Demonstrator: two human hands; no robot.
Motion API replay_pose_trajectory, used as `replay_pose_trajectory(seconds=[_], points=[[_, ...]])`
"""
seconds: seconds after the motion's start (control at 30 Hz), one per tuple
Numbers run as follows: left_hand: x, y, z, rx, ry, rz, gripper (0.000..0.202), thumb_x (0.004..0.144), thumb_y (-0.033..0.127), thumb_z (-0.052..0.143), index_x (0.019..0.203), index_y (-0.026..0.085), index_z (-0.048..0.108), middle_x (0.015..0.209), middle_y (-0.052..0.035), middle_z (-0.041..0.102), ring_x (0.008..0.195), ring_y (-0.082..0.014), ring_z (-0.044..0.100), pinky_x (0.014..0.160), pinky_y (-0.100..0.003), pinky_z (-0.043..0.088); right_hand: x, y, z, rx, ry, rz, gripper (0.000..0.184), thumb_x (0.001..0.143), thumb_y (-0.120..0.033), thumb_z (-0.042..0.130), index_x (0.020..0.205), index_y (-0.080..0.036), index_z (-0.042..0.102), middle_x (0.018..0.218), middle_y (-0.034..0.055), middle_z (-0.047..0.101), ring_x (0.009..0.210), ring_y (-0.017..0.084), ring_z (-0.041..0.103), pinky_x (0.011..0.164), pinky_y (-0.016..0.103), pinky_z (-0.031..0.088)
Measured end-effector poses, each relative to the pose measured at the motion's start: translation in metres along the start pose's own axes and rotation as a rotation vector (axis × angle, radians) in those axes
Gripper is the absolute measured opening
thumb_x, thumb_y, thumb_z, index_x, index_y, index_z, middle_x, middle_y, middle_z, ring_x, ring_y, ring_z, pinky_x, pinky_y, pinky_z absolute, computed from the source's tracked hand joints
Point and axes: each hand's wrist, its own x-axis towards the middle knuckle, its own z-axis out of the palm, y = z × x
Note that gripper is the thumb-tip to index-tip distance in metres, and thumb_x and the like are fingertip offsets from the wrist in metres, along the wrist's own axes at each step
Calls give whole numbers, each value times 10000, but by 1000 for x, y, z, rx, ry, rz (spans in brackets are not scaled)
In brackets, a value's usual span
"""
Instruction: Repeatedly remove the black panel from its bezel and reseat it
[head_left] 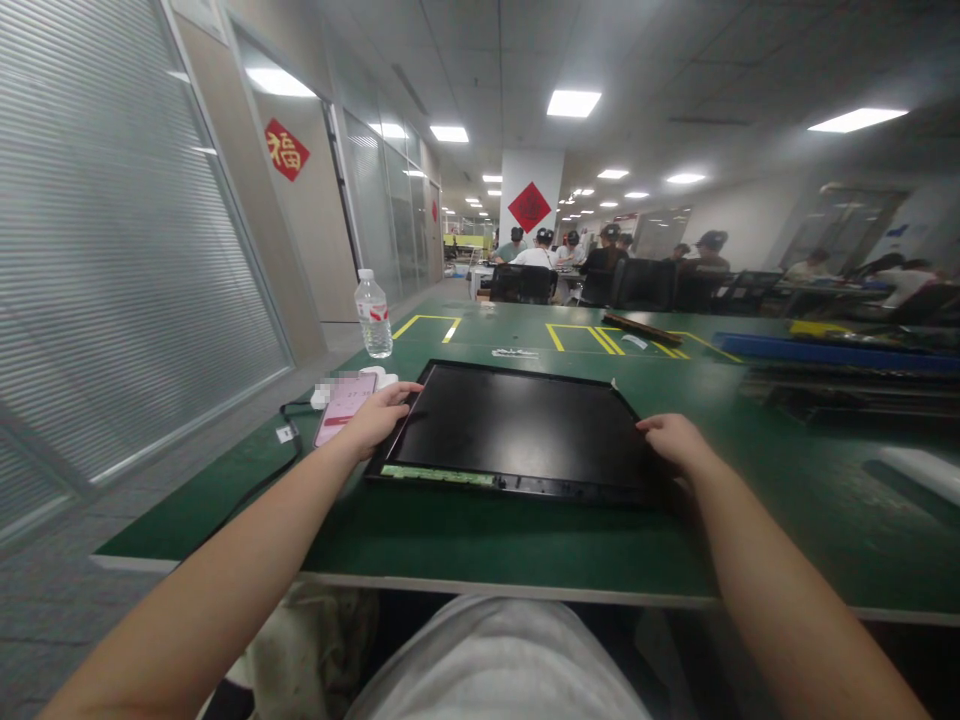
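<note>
A black flat display panel (525, 415) in a dark frame lies before me on the green table, its screen facing up. Along its near edge runs a green circuit board strip (439, 475). My left hand (379, 418) grips the panel's left edge, the fingers reaching over the rim. At the opposite side my right hand (675, 442) is closed on the right edge, thumb on top and the other fingers hidden below. Beside my left hand lies a phone (345, 408) with a lit pink screen.
A water bottle (373, 315) stands at the table's left. A black cable (289, 440) trails over the left edge. A brown strip (641, 328), a blue bar (832, 348) and dark stacked parts (862, 393) lie right, near a white piece (922, 470). Several people sit beyond.
</note>
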Motion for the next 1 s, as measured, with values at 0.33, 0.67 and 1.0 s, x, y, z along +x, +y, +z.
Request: replay_pose_trajectory(seconds=[0.33, 0.67, 1.0], points=[[11, -6, -1, -106, 72, -194, 494, 771, 99, 620, 1251, 212, 595, 1089, -72, 759, 888, -229, 748, 758, -358, 623, -1, -2, -2, -10, -32, -1, 455, 691, -31, 558, 1053, -188, 784, 1103, 82, 742, 1012, 234, 683, 825, 262, 508], [5, -1, 3, -359, 24, -296, 658, 769, 71, 734, 1391, 127, 526, 741, -72, 764, 568, -205, 723, 564, -303, 612, 8, 6, 5, 38, -38, 3, 459, 670, -24, 557, 1044, -166, 781, 1008, 94, 758, 896, 223, 701, 800, 268, 513], [1, 2, 3, -382, -52, -303, 588, 694, -28, 720, 1255, 132, 641, 691, -61, 762, 518, -210, 712, 510, -289, 600, 6, 6, 3, 62, -32, -1, 436, 659, -37, 561, 1009, -175, 781, 992, 100, 757, 862, 232, 706, 797, 292, 527]])
